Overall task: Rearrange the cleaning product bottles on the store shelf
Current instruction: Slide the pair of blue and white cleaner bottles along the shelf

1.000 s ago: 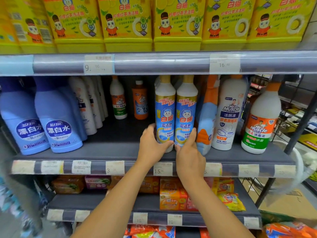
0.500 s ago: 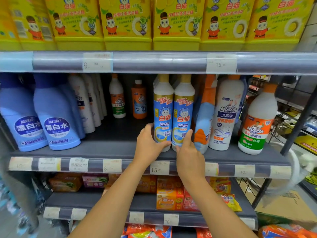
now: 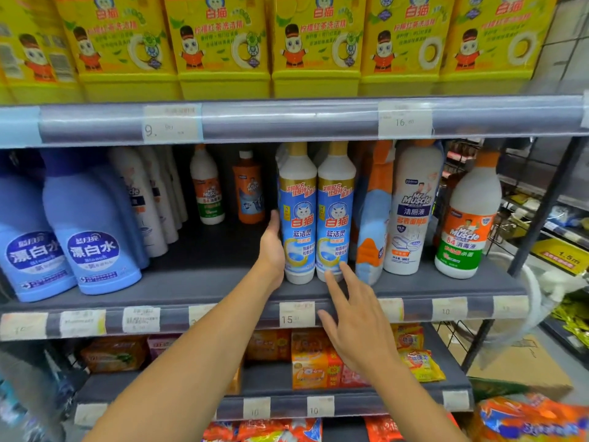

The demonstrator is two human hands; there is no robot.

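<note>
Two white bottles with blue cat labels stand side by side at the front of the grey middle shelf (image 3: 204,283): the left bottle (image 3: 298,218) and the right bottle (image 3: 336,218). My left hand (image 3: 272,250) lies flat against the left bottle's left side, fingers straight up along it. My right hand (image 3: 353,314) hovers below and in front of the right bottle with fingers spread, its fingertips at the bottle's base; contact is unclear. An orange-and-blue spray bottle (image 3: 371,218) leans just right of the pair.
Big blue bleach bottles (image 3: 92,231) and a row of white bottles (image 3: 149,202) fill the left. A small white bottle (image 3: 207,186) and an orange bottle (image 3: 250,193) stand deep behind a gap. Mr Muscle bottles (image 3: 414,212) (image 3: 465,224) stand right. Yellow jugs (image 3: 223,43) sit above, soap packs (image 3: 312,362) below.
My right hand has let go of the right bottle and dropped back with fingers spread. My left hand has slid from gripping the left bottle's front to lying flat on its left side.
</note>
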